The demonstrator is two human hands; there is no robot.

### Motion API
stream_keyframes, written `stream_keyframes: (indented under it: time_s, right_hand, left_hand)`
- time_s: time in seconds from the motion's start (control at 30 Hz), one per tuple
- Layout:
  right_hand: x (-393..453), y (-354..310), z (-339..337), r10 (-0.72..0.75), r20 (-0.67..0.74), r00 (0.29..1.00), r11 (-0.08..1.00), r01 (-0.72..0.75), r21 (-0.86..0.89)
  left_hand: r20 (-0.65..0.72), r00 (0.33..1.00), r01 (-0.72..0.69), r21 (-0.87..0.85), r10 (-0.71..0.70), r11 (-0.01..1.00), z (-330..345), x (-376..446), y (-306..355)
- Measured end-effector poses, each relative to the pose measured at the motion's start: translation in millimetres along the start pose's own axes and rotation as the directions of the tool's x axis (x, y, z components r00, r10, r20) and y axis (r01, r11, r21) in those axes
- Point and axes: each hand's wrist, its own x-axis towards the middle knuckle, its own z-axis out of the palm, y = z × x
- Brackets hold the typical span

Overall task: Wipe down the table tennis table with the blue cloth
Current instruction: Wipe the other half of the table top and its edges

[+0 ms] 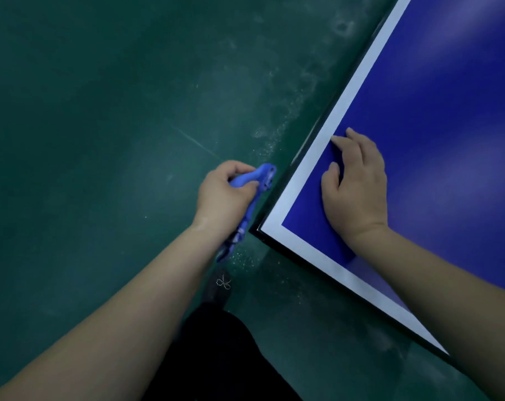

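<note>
Keep right hand [357, 192] flat near the surface [448, 111] corner, swing bunched cloth [254, 180], gripped in left hand [225, 195], up from beside the edge.

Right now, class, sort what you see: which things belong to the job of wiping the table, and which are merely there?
Part of the job:
- blue cloth, bunched, gripped in the left hand off the table's edge
- table tennis table
- right hand, resting flat near the table's corner

Merely there:
- green floor
- dark shoe below the cloth
</note>
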Motion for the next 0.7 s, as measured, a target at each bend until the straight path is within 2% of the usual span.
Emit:
stream_keyframes:
  time_s: [0.1, 0.23, 0.33, 0.4, 0.47, 0.57, 0.7]
  right_hand:
    - [0, -1, -1, 0.022, -0.002, 1.000, 1.000, -0.022, 0.018]
    - [5, 0, -2, 0.061, 0.022, 0.998, 0.997, -0.063, 0.054]
    - [22, -5, 1, 0.199, -0.030, 0.979, 0.978, -0.197, 0.063]
    - [33, -13, 10, 0.316, -0.109, 0.942, 0.948, -0.311, 0.067]
    - [38, -20, 18, 0.374, -0.170, 0.912, 0.927, -0.373, 0.041]
    - [36, -20, 20, 0.405, -0.216, 0.888, 0.909, -0.416, -0.004]
    - [39, -23, 21, 0.428, -0.224, 0.876, 0.895, -0.446, -0.035]
  left_hand:
    - [0.106, 0.994, 0.033, -0.007, -0.032, 0.999, 7, -6, 3]
    - [0.124, 0.990, -0.059, -0.007, 0.060, 0.998, 6, -13, 3]
    - [0.194, 0.974, -0.107, -0.044, 0.114, 0.993, 4, -15, 5]
    - [0.236, 0.963, -0.113, -0.082, 0.129, 0.990, 6, -11, 9]
    - [0.243, 0.960, -0.112, -0.111, 0.136, 0.987, 10, -3, 16]
    - [0.283, 0.957, -0.031, -0.105, 0.059, 0.994, 18, 14, 20]
    - [0.359, 0.930, 0.085, 0.013, -0.084, 0.996, 9, 15, 15]
